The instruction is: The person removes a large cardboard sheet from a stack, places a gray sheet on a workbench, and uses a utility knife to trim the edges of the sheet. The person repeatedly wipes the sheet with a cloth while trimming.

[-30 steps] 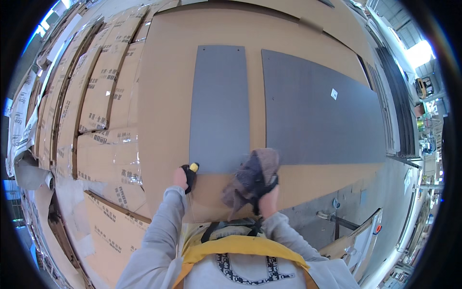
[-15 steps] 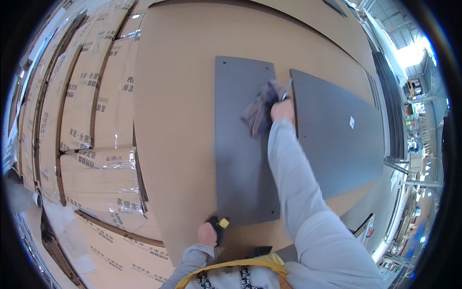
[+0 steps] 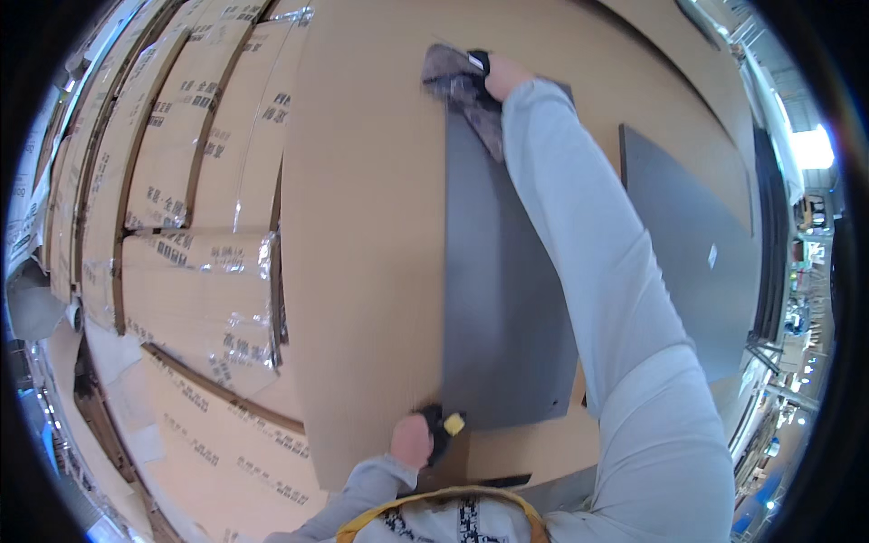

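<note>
Fingers of the right hand [image 3: 507, 77] closed on a grey rag [image 3: 462, 90], pressed at the far-left corner of the near grey panel [image 3: 507, 299]. Arm stretched full length along the panel. Panel's long axis runs away from the person, lying flat on a brown cardboard sheet [image 3: 362, 226]. Left hand [image 3: 415, 441] at the panel's near-left corner, gripping a small black-and-yellow tool [image 3: 445, 423]; the right is the hand on the rag. Second grey panel [image 3: 697, 244] lies apart to the right, a strip of cardboard between. Wrapped flat cartons [image 3: 195, 271] stacked off the sheet's left edge. Nothing sits on the panel besides rag and arm.
</note>
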{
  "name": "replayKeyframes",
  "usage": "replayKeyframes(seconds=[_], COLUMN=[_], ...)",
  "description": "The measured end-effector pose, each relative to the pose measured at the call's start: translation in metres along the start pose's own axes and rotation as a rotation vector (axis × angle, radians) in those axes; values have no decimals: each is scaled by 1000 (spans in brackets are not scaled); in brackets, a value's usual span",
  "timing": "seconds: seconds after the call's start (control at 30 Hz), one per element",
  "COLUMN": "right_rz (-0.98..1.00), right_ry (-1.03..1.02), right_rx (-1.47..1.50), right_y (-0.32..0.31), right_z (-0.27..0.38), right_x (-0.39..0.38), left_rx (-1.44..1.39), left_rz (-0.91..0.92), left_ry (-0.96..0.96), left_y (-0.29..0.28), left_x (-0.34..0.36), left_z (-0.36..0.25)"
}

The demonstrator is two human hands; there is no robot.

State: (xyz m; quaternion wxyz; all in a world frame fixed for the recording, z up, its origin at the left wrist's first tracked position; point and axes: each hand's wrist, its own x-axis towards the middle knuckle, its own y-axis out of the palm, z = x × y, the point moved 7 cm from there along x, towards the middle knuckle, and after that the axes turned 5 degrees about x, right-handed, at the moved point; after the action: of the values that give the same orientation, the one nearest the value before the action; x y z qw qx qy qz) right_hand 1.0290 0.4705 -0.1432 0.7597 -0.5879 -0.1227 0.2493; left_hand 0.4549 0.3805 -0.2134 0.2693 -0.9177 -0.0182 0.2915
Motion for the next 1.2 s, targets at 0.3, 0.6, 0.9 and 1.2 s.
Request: replayKeyframes(seconds=[0.3, 0.6, 0.9, 1.2], right_rz=[594, 205, -5, -397], right_ry=[-403, 180, 485, 537], right_rx=[-108, 1013, 253, 129], right_y=[49, -35, 14, -19], right_z=[68, -3, -41, -100], right_x=[-397, -598, -512, -152], left_rx=[-1691, -877, -457, -159], left_rz=[270, -370, -321, -301], left_ry=[-386, -137, -116, -49], left_y=[48, -10, 13, 20], left_x=[2, -44, -9, -12], left_z=[48, 14, -19, 1])
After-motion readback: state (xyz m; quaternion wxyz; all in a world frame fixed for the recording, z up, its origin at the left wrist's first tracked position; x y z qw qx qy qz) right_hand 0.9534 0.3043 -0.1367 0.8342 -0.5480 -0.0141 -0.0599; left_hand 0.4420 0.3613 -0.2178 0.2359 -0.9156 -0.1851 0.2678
